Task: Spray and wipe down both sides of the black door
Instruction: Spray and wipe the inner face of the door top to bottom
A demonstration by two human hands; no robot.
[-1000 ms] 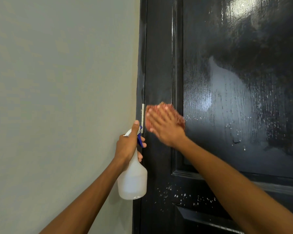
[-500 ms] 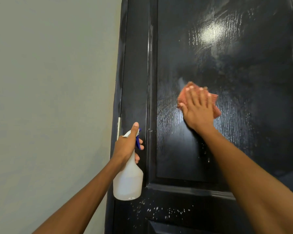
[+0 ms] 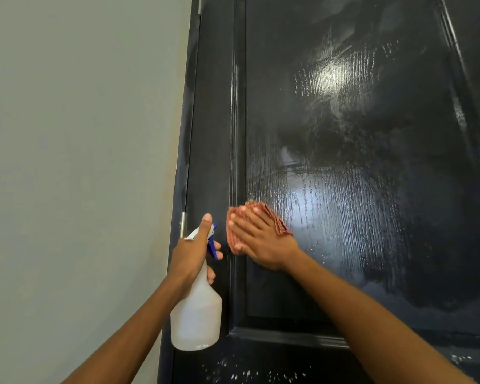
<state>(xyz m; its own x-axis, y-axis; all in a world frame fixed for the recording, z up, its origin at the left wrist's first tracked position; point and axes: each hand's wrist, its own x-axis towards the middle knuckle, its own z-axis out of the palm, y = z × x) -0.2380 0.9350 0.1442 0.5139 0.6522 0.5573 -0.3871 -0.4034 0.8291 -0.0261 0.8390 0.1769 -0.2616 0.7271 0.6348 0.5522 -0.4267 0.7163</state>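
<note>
- One black door (image 3: 372,162) is seen filling the right side of the view, its recessed panel glossy and streaked with wet film; white droplets are scattered on the rail below the panel.
- One pinkish-orange cloth (image 3: 272,220) is pressed flat against the panel's lower left corner, just beside the raised moulding.
- The right hand (image 3: 261,242) is laid over the cloth with fingers straight and spread, pointing up and to the left; the forearm is extended from the lower right.
- One translucent white spray bottle (image 3: 196,314) with a blue trigger is held upright just beside the door's left stile, its body hanging below the fist.
- The left hand (image 3: 191,256) is wrapped round the bottle's neck, the thumb raised along the spray head and the fingers curled near the trigger.
- One metal hinge (image 3: 183,224) is visible at the door's left edge, beside the thumb.
- A plain grey wall (image 3: 81,162) is seen on the left.
</note>
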